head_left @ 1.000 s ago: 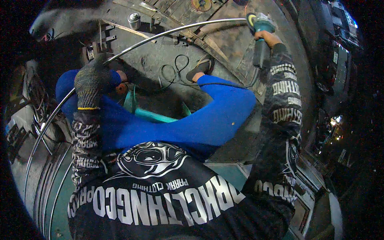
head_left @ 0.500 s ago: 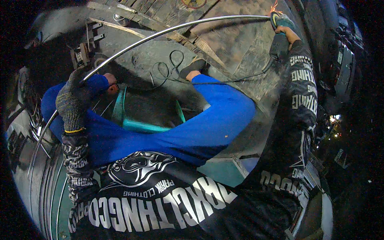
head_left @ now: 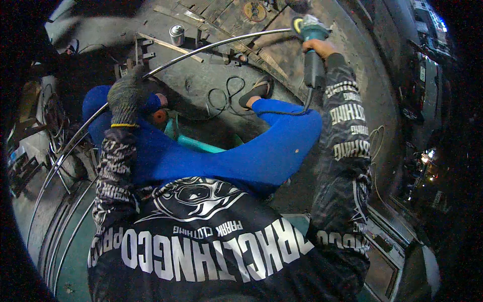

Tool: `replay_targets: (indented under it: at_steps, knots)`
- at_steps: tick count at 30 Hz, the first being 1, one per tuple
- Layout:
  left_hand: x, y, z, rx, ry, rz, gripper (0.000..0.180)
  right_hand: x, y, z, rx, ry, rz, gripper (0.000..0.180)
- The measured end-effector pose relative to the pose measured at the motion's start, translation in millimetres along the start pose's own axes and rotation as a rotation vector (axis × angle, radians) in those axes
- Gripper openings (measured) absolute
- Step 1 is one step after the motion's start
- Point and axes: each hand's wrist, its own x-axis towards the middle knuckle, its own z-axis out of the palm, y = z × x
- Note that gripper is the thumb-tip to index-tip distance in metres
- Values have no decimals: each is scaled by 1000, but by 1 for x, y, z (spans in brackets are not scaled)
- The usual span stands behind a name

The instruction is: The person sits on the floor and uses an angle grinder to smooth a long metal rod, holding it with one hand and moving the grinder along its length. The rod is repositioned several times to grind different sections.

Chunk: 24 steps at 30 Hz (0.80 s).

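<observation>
My left hand, in a dark knitted glove with a yellow cuff band, grips a long curved metal rod that arcs from lower left up to the top right. My bare right hand holds a teal angle grinder, whose head sits at the rod's far end. My sleeves are black with white print. My legs in blue trousers stretch out below the rod, one foot in a sandal.
A black cable loops on the concrete floor. A silver spray can stands at the back, near wooden slats and metal clamps. More curved rods lie at the left. A teal object sits between my legs.
The view shifted, and my right hand with the grinder now sits lower and further left in the picture. My left hand stays gripped on the rod.
</observation>
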Motion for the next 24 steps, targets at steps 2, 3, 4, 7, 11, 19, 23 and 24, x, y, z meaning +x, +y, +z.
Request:
replay_targets:
  at_steps: [2, 3, 4, 7, 11, 19, 23, 24]
  knots:
    - [3, 0, 3, 32, -71, -39, 33, -13, -25, 16, -114, -31, -67, 66]
    - [6, 0, 4, 21, -71, -32, 31, -18, -38, 24, -115, -49, -18, 73]
    - [10, 2, 5, 10, -71, -26, 30, -23, -52, 31, -124, -57, 60, 80]
    - [17, 10, 5, -20, -58, 7, 24, -39, -86, 61, -121, 29, 53, 80]
    - [35, 25, -3, 56, -114, -23, 25, -57, -132, 80, -54, 39, 7, 70]
    - [46, 34, -9, 61, -141, -57, 24, -102, -201, 99, 25, -12, -73, 73]
    - [48, 34, -7, 39, -201, -65, 25, -114, -219, 106, -3, -77, -76, 70]
    - [48, 35, -7, 27, -202, -67, 25, -117, -223, 108, -17, -87, -91, 69]
